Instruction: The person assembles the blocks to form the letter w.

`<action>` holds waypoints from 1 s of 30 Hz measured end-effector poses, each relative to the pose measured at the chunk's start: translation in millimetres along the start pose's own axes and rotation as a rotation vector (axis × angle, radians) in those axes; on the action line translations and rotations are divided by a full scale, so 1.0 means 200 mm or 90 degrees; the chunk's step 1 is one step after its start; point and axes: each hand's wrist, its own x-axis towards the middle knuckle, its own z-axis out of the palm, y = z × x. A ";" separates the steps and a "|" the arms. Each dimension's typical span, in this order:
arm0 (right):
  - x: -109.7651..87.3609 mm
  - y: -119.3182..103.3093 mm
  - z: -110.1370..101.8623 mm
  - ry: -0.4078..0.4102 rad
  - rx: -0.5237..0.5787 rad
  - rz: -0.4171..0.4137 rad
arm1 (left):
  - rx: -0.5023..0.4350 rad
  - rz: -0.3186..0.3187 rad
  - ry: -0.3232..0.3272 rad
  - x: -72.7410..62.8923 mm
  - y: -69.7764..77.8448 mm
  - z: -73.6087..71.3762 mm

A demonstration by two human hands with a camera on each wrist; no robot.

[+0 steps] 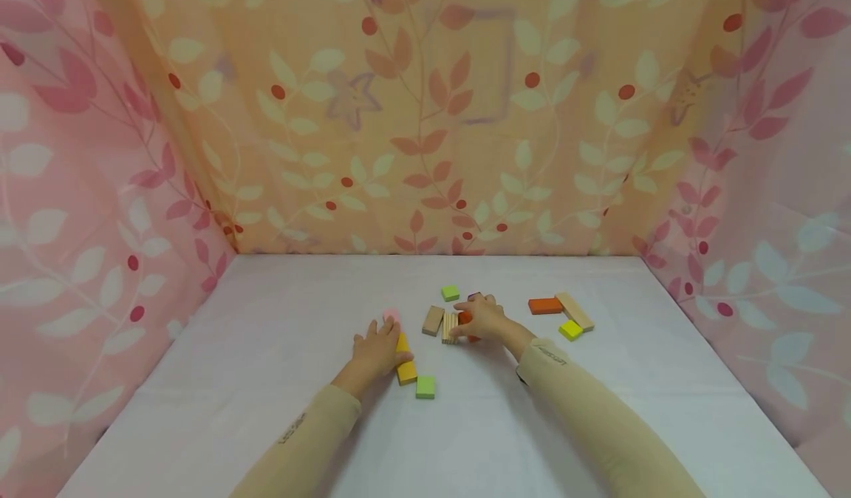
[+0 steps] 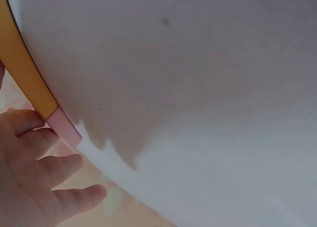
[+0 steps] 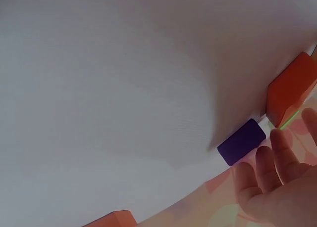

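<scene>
My left hand rests along a row of blocks, its fingers fairly straight. The fingertips lie beside a pink block and the end of a long yellow-orange block. In the head view, the thumb lies by a second yellow-orange block. My right hand hovers over a red-orange block, thumb and fingers spread apart. A purple block is close to its fingertips. The thumb tip overlaps a striped wooden block in the head view. Part of the red-orange block is hidden under this hand.
Left of the striped block lies a plain wooden block. Green blocks lie behind and in front. To the right are an orange block, a long wooden block and a yellow block. Patterned curtains enclose the white table.
</scene>
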 end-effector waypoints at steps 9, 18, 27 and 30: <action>0.02 -0.02 0.02 0.023 -0.028 -0.033 | -0.018 -0.006 -0.002 -0.01 0.01 0.00; -0.03 -0.09 0.06 0.145 0.135 -0.036 | -0.024 0.000 0.000 0.00 -0.01 -0.02; -0.10 -0.10 0.04 0.115 0.458 0.109 | -0.037 0.009 0.003 0.02 -0.03 0.02; -0.14 -0.09 0.05 0.057 0.520 0.138 | -0.038 0.014 0.005 0.01 -0.03 0.02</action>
